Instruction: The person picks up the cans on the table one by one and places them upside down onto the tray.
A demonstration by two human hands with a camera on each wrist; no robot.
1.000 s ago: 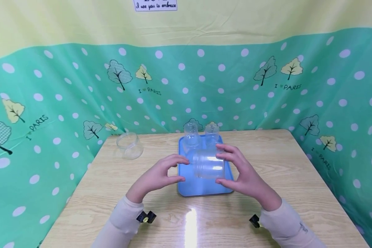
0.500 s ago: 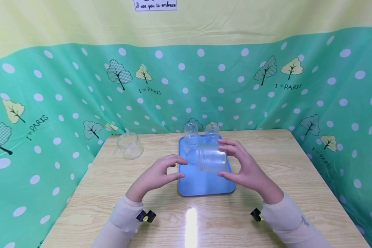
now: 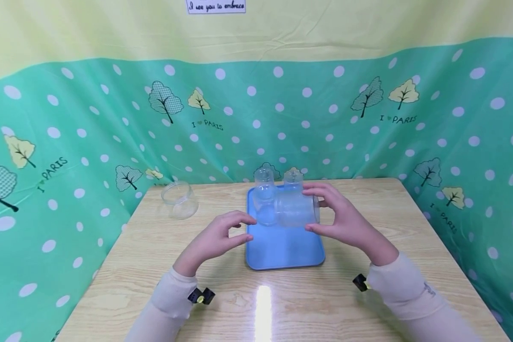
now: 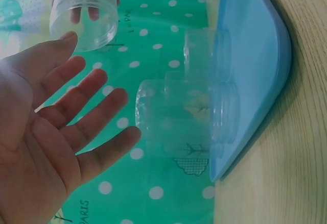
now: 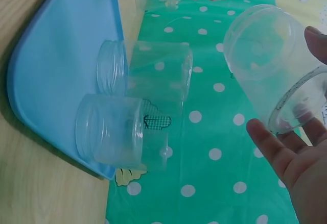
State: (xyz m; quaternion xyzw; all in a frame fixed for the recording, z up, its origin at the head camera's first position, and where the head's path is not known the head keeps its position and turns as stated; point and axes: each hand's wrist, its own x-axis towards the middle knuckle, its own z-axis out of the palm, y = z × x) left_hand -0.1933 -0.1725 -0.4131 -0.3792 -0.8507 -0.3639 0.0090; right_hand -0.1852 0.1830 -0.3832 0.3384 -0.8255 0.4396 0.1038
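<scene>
My right hand grips a clear plastic jar by its base end, fingers on one side and thumb on the other. The jar is tipped on its side above the blue tray, its threaded mouth facing left. In the right wrist view, the held jar shows its round base near my fingertips. My left hand hovers at the tray's left edge, fingers and thumb apart, holding nothing. Several more clear jars stand mouth-down on the tray's far part, overlapping the held one in the head view.
Another clear jar stands at the wooden table's far left corner. A green polka-dot curtain hangs close behind the table and along both sides.
My right hand has carried the jar up and away toward the back of the tray, slightly rightward. My left hand has drifted a little left, staying empty.
</scene>
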